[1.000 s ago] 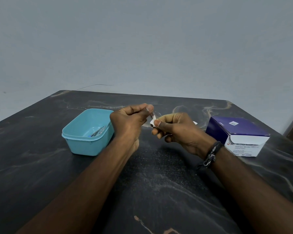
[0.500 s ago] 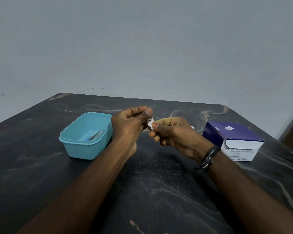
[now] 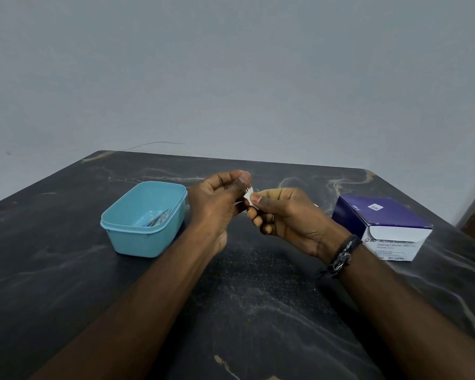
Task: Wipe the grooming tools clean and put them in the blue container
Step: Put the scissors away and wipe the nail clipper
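Above the middle of the dark table my left hand and my right hand meet. Between thumb and forefinger my right hand pinches a small white wipe. My left hand's fingers are curled round a small thin tool that is almost wholly hidden; only a pale sliver shows by the wipe. The blue container stands left of my left hand, and metal grooming tools lie inside it.
A purple and white box of alcohol swabs sits at the right, close to my right wrist. The marbled black table runs back to a grey wall. A brown edge shows at the far right.
Both hands have stayed together with small working motions at the wipe. The view has shifted a little, so the container and box sit slightly differently in the frame.
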Motion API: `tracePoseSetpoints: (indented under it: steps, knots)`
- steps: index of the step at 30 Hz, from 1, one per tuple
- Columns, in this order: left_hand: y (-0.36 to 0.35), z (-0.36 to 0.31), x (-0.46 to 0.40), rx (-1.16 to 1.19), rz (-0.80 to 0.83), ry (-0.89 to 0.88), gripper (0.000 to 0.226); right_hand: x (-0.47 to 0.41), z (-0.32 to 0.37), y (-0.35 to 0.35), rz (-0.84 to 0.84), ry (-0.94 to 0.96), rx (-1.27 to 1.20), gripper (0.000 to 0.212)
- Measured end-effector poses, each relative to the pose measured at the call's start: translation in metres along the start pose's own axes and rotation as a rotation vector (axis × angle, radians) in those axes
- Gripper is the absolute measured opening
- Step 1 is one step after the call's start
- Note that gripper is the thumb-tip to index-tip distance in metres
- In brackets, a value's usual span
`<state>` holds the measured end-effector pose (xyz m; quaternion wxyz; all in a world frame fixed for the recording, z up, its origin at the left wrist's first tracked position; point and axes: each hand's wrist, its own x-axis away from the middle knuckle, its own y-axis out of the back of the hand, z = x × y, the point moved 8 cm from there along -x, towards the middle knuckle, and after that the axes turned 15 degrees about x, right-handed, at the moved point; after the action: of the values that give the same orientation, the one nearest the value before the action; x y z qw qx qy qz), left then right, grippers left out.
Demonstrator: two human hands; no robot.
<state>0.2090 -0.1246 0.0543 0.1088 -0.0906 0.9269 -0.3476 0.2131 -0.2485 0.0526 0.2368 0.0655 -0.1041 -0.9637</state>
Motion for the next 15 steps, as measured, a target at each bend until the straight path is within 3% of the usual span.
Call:
tracePoseSetpoints:
  steps: [6,15]
  knots:
    - [0.012,-0.003,-0.003,0.128,-0.121,0.017,0.007,0.0,-0.003,-0.001,0.044,-0.039,0.07,0.016]
    - [0.012,0.008,-0.003,0.023,-0.119,0.073,0.011,-0.001,-0.009,0.038,-0.373,-0.11,0.032,0.018]
